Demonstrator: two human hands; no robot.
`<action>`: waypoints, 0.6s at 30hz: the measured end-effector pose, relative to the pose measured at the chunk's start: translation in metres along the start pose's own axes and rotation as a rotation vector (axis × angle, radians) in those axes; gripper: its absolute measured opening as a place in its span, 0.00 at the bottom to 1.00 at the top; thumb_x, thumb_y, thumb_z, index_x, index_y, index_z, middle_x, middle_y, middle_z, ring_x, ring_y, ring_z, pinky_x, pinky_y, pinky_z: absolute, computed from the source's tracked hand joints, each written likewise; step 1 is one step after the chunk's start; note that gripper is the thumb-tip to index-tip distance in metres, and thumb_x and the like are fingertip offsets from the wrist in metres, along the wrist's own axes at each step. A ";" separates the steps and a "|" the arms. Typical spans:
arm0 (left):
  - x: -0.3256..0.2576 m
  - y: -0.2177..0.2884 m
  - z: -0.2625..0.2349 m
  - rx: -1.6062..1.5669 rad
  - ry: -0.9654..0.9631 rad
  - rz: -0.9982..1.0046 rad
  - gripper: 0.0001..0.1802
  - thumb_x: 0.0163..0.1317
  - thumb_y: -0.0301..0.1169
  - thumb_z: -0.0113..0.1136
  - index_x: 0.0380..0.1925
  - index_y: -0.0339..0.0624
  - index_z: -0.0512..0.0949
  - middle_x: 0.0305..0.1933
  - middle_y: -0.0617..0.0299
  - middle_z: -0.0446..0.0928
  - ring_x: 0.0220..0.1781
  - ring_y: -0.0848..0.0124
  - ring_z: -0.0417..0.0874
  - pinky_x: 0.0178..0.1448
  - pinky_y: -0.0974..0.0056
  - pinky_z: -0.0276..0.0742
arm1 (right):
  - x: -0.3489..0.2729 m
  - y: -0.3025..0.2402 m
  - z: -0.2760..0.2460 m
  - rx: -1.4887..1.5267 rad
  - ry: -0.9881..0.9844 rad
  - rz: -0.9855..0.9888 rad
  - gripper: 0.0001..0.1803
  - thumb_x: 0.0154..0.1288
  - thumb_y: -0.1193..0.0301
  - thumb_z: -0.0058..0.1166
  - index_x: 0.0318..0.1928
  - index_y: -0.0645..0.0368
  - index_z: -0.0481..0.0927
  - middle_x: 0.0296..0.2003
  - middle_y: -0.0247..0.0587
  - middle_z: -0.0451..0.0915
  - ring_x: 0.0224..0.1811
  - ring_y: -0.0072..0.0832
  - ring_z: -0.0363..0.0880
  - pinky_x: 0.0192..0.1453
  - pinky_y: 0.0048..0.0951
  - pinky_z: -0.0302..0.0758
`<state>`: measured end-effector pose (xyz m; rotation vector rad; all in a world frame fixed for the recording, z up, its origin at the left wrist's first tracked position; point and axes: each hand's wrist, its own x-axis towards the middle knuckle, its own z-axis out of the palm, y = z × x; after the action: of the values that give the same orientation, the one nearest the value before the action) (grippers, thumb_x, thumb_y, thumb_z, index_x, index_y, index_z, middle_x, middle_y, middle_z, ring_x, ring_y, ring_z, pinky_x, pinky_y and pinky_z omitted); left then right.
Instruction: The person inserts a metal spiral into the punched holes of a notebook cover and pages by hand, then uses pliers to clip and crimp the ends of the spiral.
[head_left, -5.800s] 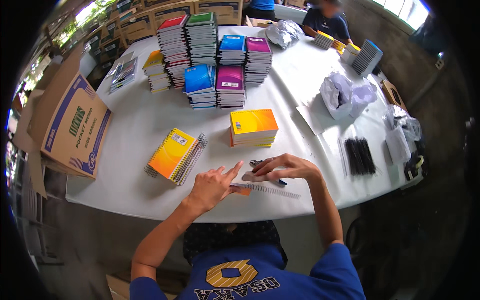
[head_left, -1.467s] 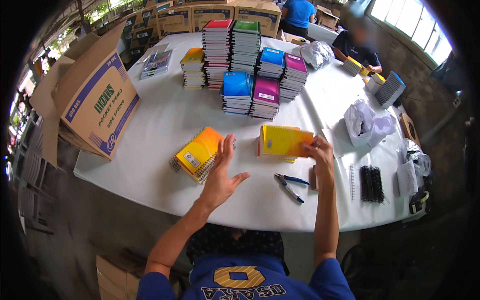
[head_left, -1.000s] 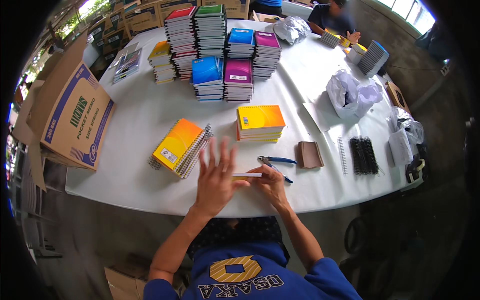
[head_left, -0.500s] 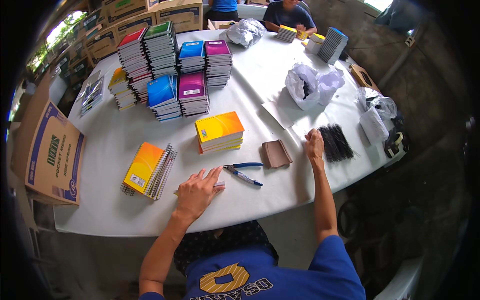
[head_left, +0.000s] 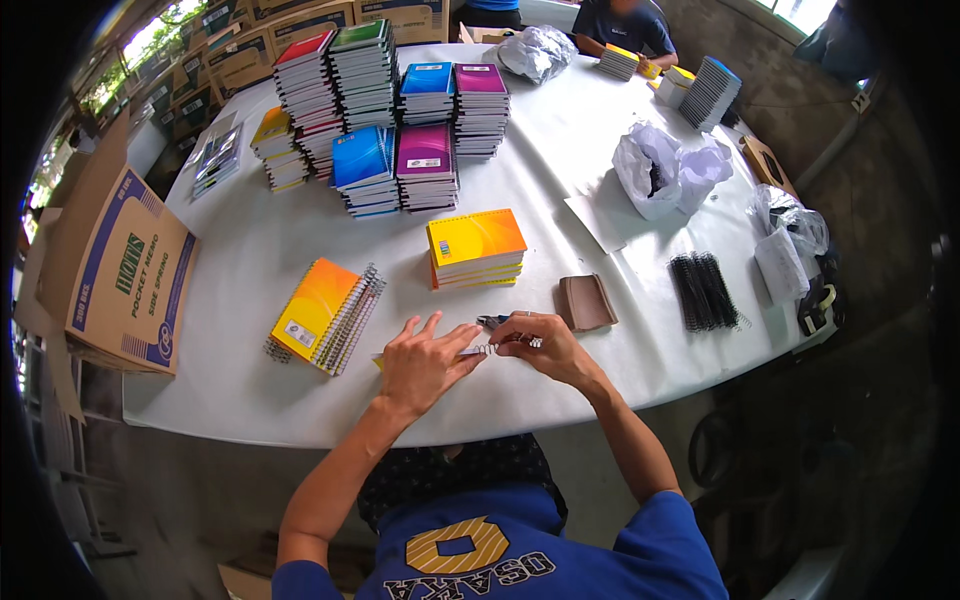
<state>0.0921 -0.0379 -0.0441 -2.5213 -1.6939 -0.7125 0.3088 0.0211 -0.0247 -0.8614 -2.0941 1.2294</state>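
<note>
My left hand [head_left: 425,368] rests over a small notebook, its fingers spread and the notebook's edge between forefinger and thumb. Most of the notebook is hidden; a yellow corner [head_left: 378,361] peeks out on the left. At its right end my right hand [head_left: 548,346] pinches a spiral binding wire [head_left: 535,341], which meets the notebook's edge. Pliers [head_left: 490,321] lie just behind, largely covered by the right hand. A stack of yellow-orange notebooks [head_left: 478,235] stands beyond my hands. To the left sit yellow notebooks with wire coils [head_left: 318,310]. Black spiral wires [head_left: 703,292] lie in a bundle at right.
Tall stacks of coloured notebooks [head_left: 425,150] fill the far left. A brown curved piece [head_left: 587,303] lies right of my hands. Plastic bags [head_left: 650,175] and a cardboard box [head_left: 135,270] flank the white table [head_left: 250,400]. Another person [head_left: 625,28] sits across.
My right hand has moved left from the black wire bundle to the notebook, now with a spiral wire in its fingers. The left hand stays on the notebook. The whole view has shifted.
</note>
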 end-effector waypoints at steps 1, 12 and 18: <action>0.000 -0.001 0.000 0.001 0.002 -0.003 0.25 0.56 0.54 0.65 0.52 0.59 0.82 0.50 0.69 0.84 0.56 0.55 0.83 0.62 0.48 0.75 | 0.001 0.000 -0.002 -0.001 -0.003 -0.002 0.08 0.61 0.79 0.62 0.41 0.62 0.84 0.34 0.38 0.83 0.35 0.24 0.82 0.38 0.28 0.77; 0.004 0.001 -0.006 -0.055 -0.093 0.027 0.32 0.55 0.48 0.67 0.62 0.63 0.74 0.49 0.67 0.84 0.55 0.56 0.83 0.61 0.50 0.76 | -0.002 -0.019 0.003 -0.332 -0.095 -0.037 0.08 0.64 0.77 0.56 0.44 0.63 0.78 0.35 0.45 0.80 0.39 0.40 0.81 0.45 0.40 0.76; 0.005 0.003 -0.008 -0.059 -0.141 -0.032 0.31 0.57 0.48 0.67 0.62 0.64 0.75 0.49 0.66 0.84 0.48 0.61 0.86 0.46 0.55 0.84 | -0.004 -0.025 0.007 -0.542 0.001 -0.169 0.10 0.61 0.78 0.55 0.44 0.61 0.74 0.35 0.45 0.78 0.41 0.46 0.80 0.44 0.45 0.75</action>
<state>0.0930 -0.0371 -0.0341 -2.6484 -1.7856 -0.6096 0.3006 0.0048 -0.0057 -0.8791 -2.4841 0.5744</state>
